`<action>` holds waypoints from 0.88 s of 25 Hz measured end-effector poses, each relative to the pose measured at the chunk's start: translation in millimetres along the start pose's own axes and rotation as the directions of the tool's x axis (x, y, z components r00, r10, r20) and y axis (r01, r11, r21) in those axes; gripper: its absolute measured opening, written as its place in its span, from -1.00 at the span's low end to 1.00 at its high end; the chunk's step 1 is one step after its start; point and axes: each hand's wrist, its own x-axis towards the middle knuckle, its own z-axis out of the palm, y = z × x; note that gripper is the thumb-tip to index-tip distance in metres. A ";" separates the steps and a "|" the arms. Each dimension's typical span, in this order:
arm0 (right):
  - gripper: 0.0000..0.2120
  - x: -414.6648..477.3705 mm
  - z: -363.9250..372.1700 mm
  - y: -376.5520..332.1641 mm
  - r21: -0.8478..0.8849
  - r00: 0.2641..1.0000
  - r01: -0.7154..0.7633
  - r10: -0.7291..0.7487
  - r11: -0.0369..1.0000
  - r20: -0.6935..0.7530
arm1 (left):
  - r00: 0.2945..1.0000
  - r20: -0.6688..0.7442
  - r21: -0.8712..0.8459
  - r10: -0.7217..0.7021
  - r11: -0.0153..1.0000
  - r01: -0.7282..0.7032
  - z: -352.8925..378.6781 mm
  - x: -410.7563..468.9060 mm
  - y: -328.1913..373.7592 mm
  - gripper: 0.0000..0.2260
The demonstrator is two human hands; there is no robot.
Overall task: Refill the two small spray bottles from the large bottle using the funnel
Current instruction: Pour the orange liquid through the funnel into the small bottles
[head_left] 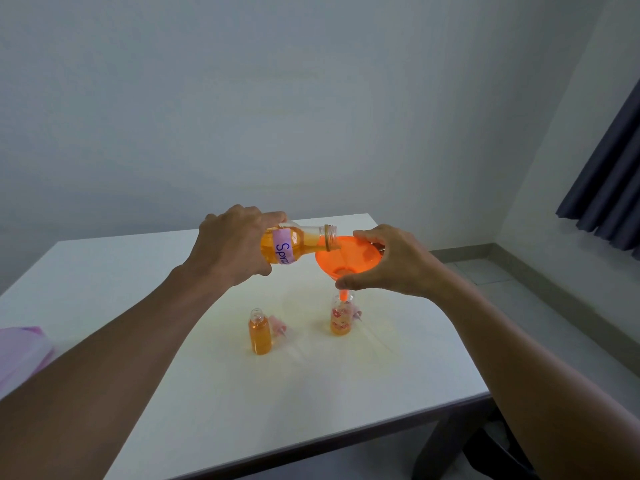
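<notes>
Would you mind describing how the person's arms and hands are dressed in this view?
Both forearms are bare right to the bottom of the picture, no sleeves in view. The left hand and right hand wear no gloves, and no rings, watch or bracelet show.

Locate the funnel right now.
Head view, right of centre: the funnel sits in the flowered bottle, steadied by the right hand, under the large bottle.

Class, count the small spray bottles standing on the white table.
2. One clear small bottle of orange liquid stands open at centre-left; one flower-patterned small bottle stands under the orange plastic funnel. None seems hidden.
</notes>
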 end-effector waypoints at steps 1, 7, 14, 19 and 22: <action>0.00 0.2 0.1 0.2 0.002 1.000 0.002 -0.002 1.000 0.001 | 1.000 -0.001 0.003 0.001 1.000 -0.001 0.1 -0.2 -0.1 -0.31; 0.00 1.2 0.6 0.4 0.007 1.000 0.004 -0.004 1.000 -0.002 | 1.000 -0.010 0.029 0.011 1.000 -0.011 0.3 0.4 -1.1 -0.31; 0.00 2.3 0.7 -0.4 0.005 1.000 0.003 -0.003 1.000 0.003 | 0.999 -0.021 0.040 0.025 0.999 -0.024 -2.0 1.5 -1.8 -0.33; 0.01 2.0 0.0 -0.5 0.000 1.000 0.011 -0.011 1.000 0.007 | 0.999 -0.026 0.054 0.027 0.998 -0.026 -4.4 1.5 -1.8 -0.33; 0.01 2.4 0.4 -0.9 0.006 1.000 0.009 -0.009 1.000 0.006 | 0.999 -0.029 0.057 0.025 0.998 -0.024 -4.8 0.9 -2.3 -0.33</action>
